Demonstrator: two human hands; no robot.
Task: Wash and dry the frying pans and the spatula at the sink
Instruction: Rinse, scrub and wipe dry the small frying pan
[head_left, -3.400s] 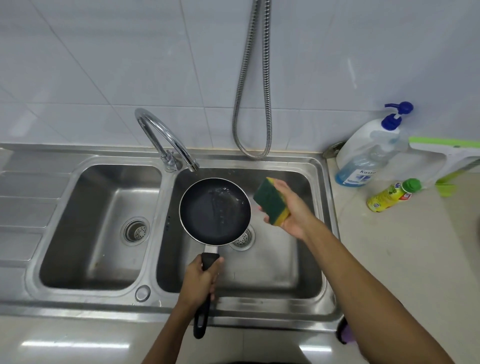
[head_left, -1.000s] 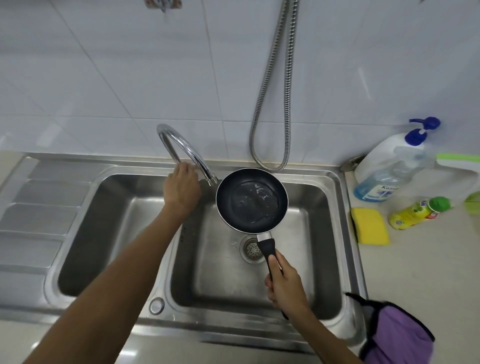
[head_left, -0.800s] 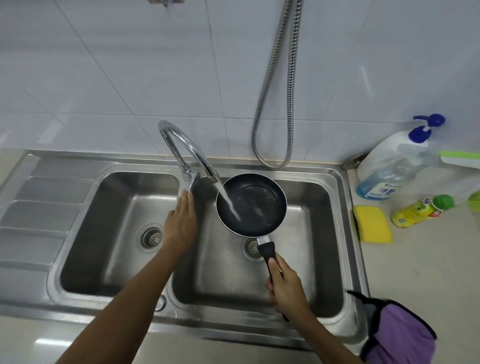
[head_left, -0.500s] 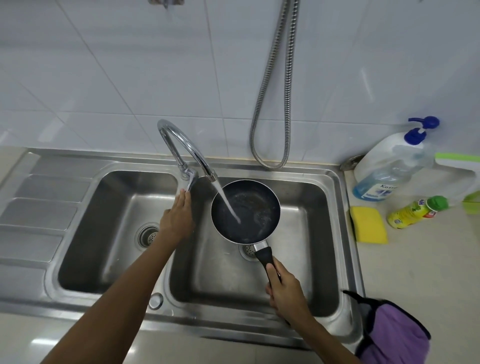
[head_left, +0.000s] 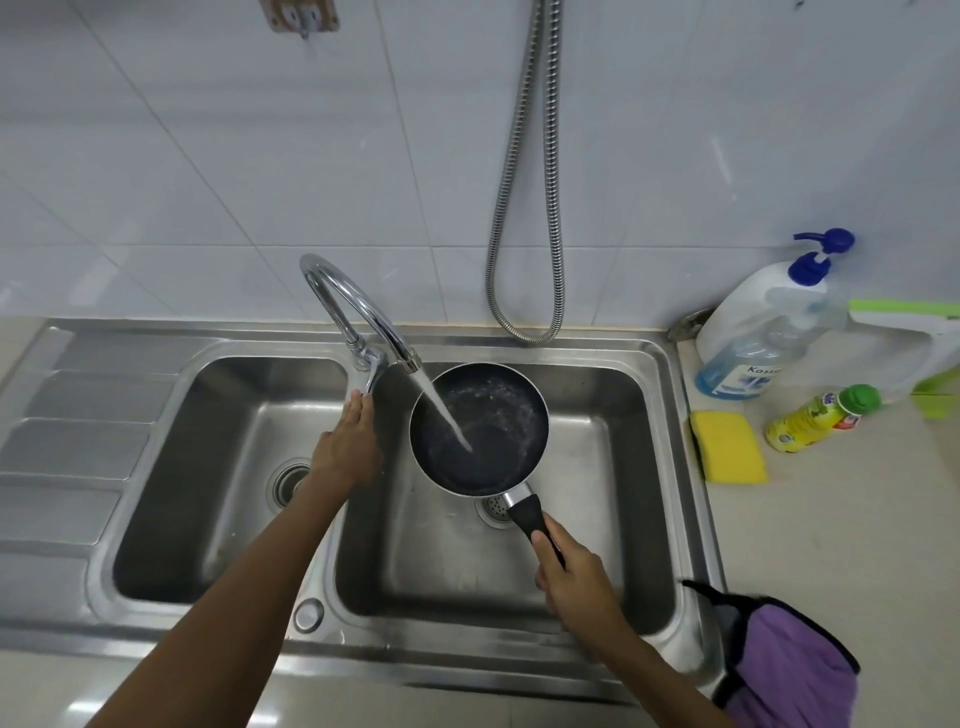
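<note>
A small black frying pan (head_left: 498, 415) hangs over the right basin of the steel sink (head_left: 670, 467), tilted toward me. My right hand (head_left: 576, 577) grips its black handle. Water from the curved tap (head_left: 353, 306) streams into the pan and splashes inside it. My left hand (head_left: 348, 447) reaches up with fingertips touching the tap's lever (head_left: 366, 371), fingers extended and holding nothing. No spatula or second pan is in view.
A yellow sponge (head_left: 727, 452) lies on the counter right of the sink, beside a green-capped yellow bottle (head_left: 821, 418) and a large blue pump bottle (head_left: 763, 332). A purple cloth (head_left: 779, 665) sits at the counter's front right. A metal hose (head_left: 524, 208) hangs on the wall.
The sponge went from my right hand to the counter and the pan changed from left hand to right. My left hand worked the tap lever; water began flowing into the pan.
</note>
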